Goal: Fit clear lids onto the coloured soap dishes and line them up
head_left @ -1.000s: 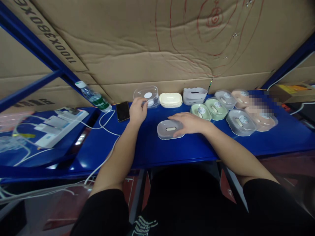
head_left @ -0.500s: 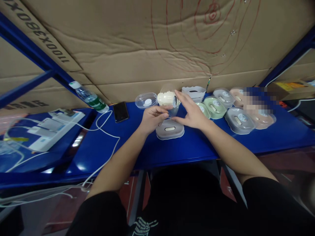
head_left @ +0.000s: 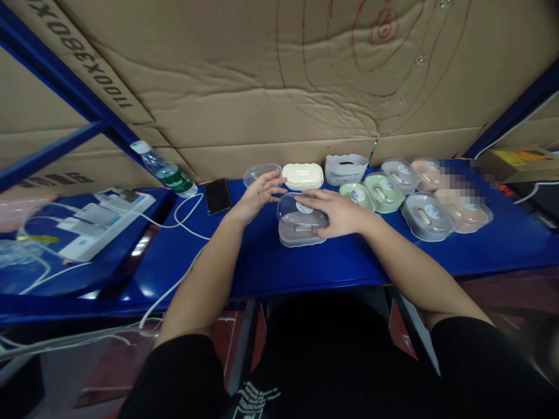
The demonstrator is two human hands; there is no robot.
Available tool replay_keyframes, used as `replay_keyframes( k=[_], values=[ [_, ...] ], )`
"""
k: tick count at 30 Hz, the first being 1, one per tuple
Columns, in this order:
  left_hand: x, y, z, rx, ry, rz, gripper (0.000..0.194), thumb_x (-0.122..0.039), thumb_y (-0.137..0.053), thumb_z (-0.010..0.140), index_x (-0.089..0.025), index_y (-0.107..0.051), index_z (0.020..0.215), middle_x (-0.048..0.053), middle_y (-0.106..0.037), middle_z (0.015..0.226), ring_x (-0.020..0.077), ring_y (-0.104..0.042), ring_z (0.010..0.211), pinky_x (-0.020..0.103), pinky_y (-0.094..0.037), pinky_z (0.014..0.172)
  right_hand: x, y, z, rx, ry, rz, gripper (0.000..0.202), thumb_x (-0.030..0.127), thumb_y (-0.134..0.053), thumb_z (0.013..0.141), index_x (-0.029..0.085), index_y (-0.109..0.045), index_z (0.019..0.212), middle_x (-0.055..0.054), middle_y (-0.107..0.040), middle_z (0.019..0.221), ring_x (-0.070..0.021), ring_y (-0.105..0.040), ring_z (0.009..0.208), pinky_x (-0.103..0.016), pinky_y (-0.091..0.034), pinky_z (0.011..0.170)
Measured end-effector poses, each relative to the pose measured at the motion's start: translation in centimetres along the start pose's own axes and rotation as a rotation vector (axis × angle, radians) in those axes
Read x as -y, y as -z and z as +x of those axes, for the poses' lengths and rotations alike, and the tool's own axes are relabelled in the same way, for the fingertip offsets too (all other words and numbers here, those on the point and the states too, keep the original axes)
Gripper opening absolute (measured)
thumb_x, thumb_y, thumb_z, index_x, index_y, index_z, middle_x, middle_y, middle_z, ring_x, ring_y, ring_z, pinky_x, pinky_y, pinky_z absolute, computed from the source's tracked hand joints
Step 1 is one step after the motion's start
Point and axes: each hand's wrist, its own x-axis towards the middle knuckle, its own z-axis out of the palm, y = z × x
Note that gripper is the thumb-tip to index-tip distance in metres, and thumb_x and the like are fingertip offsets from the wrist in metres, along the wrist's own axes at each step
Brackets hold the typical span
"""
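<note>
Clear lid [head_left: 288, 216] over the grey box [head_left: 297, 238], the right hand [head_left: 343, 214] gripping its right side.
I see the left hand [head_left: 253, 201] released, fingers spread just beside the lid's left edge; open blue table [head_left: 314, 269] runs from box to front edge, and a green box [head_left: 356, 196] sits close beyond the right hand.

Clear lid [head_left: 293, 215] over grey box [head_left: 300, 238]
</note>
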Motion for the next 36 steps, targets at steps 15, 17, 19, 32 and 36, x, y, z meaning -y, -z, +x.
replay_keyframes(
  k=[15, 17, 19, 32, 36],
  values=[
    [-1.3, -2.8, -1.6, 0.352, 0.020, 0.791, 0.098, -0.064, -0.106, 0.053, -0.029, -0.074, 0.139, 0.017, -0.078, 0.137, 0.0431, -0.076, 0.125, 0.060, -0.064, 0.105, 0.6, -0.6, 0.3, 0.188, -0.044, 0.024, 0.092, 0.034, -0.085, 0.078, 0.030, -0.061, 0.167, -0.012, -0.057, 0.174, -0.0414, -0.063, 0.149, -0.058, -0.049, 0.127],
    [-2.1, -3.0, -1.5, 0.366, 0.045, 0.818, 0.092, -0.064, -0.105, 0.053, -0.029, -0.077, 0.133, 0.015, -0.078, 0.133, 0.0415, -0.076, 0.124, 0.058, -0.064, 0.106, 0.3, -0.7, 0.2, 0.199, -0.051, 0.048, 0.094, 0.034, -0.086, 0.078, 0.030, -0.060, 0.168, -0.013, -0.056, 0.175, -0.0418, -0.062, 0.150, -0.058, -0.049, 0.127],
    [-3.1, -3.4, -1.5, 0.385, 0.099, 0.857, 0.093, -0.065, -0.103, 0.054, -0.027, -0.076, 0.134, 0.015, -0.078, 0.134, 0.0410, -0.075, 0.126, 0.056, -0.062, 0.108, 0.0, -0.9, 0.2, 0.210, -0.051, 0.067, 0.096, 0.035, -0.087, 0.078, 0.028, -0.058, 0.169, -0.015, -0.054, 0.177, -0.0434, -0.060, 0.153, -0.059, -0.048, 0.128],
    [-3.0, -4.4, -2.2, 0.326, 0.039, 1.056, 0.102, -0.048, -0.091, 0.071, -0.027, -0.057, 0.165, 0.017, -0.070, 0.161, 0.0445, -0.067, 0.148, 0.056, -0.056, 0.121, -0.3, -0.9, 0.2, 0.172, -0.064, 0.000, 0.096, 0.036, -0.085, 0.081, 0.026, -0.056, 0.171, -0.016, -0.051, 0.180, -0.0424, -0.060, 0.154, -0.055, -0.048, 0.129],
    [-2.0, -3.6, -1.9, 0.314, 0.089, 1.017, 0.115, -0.059, -0.098, 0.068, -0.026, -0.053, 0.169, 0.018, -0.064, 0.167, 0.0474, -0.060, 0.155, 0.059, -0.054, 0.126, -0.4, -1.0, 0.3, 0.161, -0.096, -0.067, 0.096, 0.043, -0.084, 0.084, 0.024, -0.054, 0.173, -0.017, -0.050, 0.179, -0.0433, -0.061, 0.152, -0.057, -0.049, 0.128]
  ],
)
